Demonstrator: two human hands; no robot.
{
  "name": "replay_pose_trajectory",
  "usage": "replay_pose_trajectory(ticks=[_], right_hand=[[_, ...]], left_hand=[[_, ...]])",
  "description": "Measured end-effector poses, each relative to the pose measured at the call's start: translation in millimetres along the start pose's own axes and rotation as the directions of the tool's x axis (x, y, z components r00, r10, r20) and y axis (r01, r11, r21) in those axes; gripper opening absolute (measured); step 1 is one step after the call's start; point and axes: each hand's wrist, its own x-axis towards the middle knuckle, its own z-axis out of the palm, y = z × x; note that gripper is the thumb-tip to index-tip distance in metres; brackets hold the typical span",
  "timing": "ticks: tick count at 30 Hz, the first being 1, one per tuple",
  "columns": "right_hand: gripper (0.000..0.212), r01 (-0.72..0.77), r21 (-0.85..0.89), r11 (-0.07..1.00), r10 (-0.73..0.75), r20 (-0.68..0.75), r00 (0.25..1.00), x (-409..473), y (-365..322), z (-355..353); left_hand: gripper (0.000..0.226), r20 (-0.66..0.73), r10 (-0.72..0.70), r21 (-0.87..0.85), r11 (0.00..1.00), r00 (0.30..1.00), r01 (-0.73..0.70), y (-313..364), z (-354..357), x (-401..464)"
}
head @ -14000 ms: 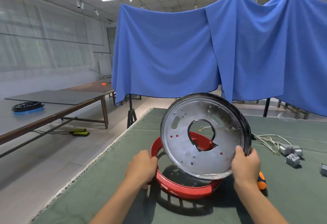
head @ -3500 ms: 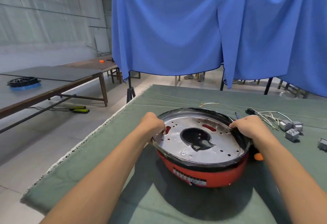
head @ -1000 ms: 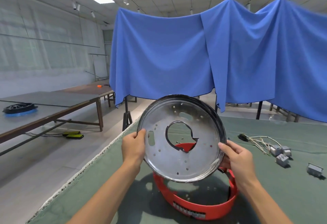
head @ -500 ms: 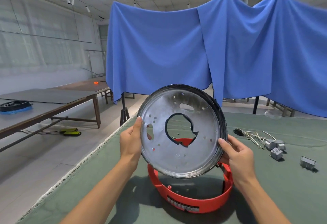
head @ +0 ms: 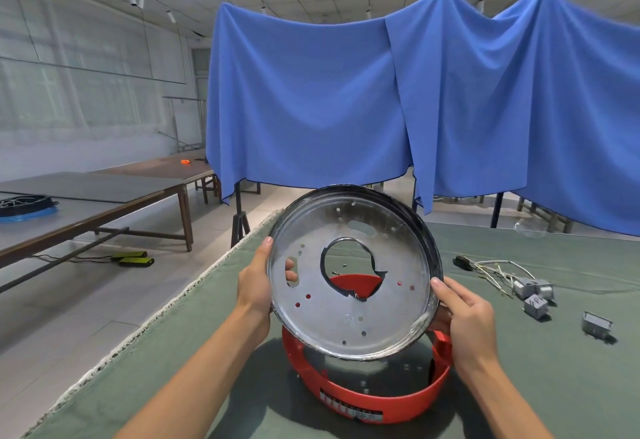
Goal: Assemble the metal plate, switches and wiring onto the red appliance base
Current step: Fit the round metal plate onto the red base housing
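I hold a round metal plate (head: 349,321) with a dark rim and a large central cut-out upright in the air, tilted toward me. My left hand (head: 254,286) grips its left edge, with a finger showing through a slot. My right hand (head: 465,314) grips its lower right edge. Below it the red appliance base (head: 374,400), an open ring with a label on its front, stands on the green table cover (head: 194,352). A bundle of white wiring (head: 491,269) and several small grey switches (head: 531,295) lie to the right.
One more grey switch (head: 596,324) lies further right. The table's left edge (head: 166,310) drops to the floor. Blue cloth (head: 381,106) hangs behind the table. Long tables (head: 86,203) stand at the left.
The plate came off the red base and now stays raised in both hands; over the last half second it has turned slightly and my view has shifted a little.
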Motion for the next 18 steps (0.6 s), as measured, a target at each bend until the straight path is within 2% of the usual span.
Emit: replay_pose_trajectory(ticks=[3,7,10,13,15,18], right_hand=[[0.020,0.060,0.000,0.998,-0.060,-0.026,0.998,-2.8,-2.2,1.3],[0.016,0.144,-0.025,0.989,-0.145,-0.049,0.988,-6.1,-3.6,4.1],[0.023,0.123,-0.037,0.992,-0.124,-0.056,0.991,-5.5,-3.9,3.8],[0.023,0.086,-0.058,0.995,-0.087,-0.003,0.996,-2.8,-7.1,2.2],[0.018,0.064,-0.067,0.996,-0.062,0.028,0.998,-1.8,-9.5,2.9],[0.013,0.037,-0.001,0.999,-0.037,-0.011,0.999,-0.4,-12.2,3.5]], left_hand=[[0.047,0.035,-0.008,-0.021,1.000,0.999,0.009,0.9,-2.3,-1.5],[0.051,-0.071,0.014,0.010,1.000,0.997,-0.014,2.0,0.4,-5.9],[0.038,-0.173,0.085,0.020,0.996,0.981,-0.082,5.0,3.7,-7.4],[0.047,-0.216,0.104,0.066,0.994,0.971,-0.092,12.0,5.3,-5.9],[0.047,-0.211,0.094,0.101,0.992,0.973,-0.074,19.0,6.6,-3.3],[0.041,-0.143,0.068,0.203,0.978,0.987,-0.038,32.9,10.9,1.0]])
